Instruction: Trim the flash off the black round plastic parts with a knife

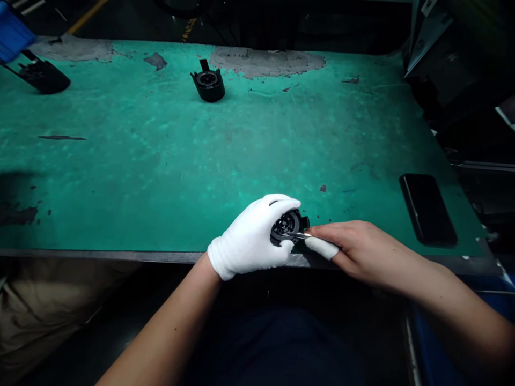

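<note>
My left hand (257,233), in a white glove, is wrapped round a black round plastic part (285,225) at the front edge of the green table. Ring-shaped detail shows on the part's upturned face, and a small tab sticks out at its right. In my right hand (346,244), bare except for a white cover on the thumb, is a thin metal blade-like tool (296,235). The tool's tip lies against the part's face, near the left thumb. Its handle is hidden in the fingers, so its exact kind does not show.
A similar black housing (209,86) with upright tabs stands at the table's far side. Another black part (46,76) is at the far left beside a blue object (15,33). A dark phone (428,209) lies at the right. The green table top (161,161) has worn grey patches.
</note>
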`<control>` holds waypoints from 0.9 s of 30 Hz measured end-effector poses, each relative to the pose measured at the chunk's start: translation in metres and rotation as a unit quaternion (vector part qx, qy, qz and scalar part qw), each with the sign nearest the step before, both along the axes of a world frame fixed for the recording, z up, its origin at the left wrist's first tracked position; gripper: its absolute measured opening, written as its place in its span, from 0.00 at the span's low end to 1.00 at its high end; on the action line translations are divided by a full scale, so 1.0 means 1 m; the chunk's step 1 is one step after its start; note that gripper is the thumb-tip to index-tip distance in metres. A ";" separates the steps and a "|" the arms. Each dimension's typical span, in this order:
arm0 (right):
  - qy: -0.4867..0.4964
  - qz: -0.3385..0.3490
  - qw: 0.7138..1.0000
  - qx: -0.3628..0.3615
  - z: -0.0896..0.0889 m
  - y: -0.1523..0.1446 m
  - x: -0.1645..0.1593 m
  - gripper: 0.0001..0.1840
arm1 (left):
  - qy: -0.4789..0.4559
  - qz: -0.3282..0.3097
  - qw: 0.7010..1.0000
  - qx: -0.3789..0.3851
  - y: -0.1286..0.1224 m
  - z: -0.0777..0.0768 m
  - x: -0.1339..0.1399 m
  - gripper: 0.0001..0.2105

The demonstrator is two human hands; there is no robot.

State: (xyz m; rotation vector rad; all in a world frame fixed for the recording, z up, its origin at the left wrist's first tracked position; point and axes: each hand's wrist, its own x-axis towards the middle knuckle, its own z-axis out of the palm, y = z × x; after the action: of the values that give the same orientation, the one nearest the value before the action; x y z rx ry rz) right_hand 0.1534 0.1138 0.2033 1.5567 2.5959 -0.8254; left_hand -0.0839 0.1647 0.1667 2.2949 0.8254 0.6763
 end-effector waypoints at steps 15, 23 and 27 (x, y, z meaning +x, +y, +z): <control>0.151 -0.064 0.974 -0.154 -0.001 -0.003 0.004 0.13 | -0.003 0.000 1.000 0.002 -0.001 0.001 0.000 0.29; 0.324 -0.240 0.905 -0.136 -0.026 -0.025 -0.004 0.15 | 0.020 0.019 1.000 0.011 -0.003 0.004 0.006 0.29; 0.368 -0.276 0.879 -0.121 -0.028 -0.025 0.001 0.17 | 0.035 0.019 0.999 0.028 -0.002 0.005 0.009 0.29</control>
State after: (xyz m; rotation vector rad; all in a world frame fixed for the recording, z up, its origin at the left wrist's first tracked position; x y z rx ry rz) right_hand 0.1542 0.0891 0.1757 2.2646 2.2309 -2.0523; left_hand -0.0748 0.1627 0.1718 2.3711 0.8948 0.6455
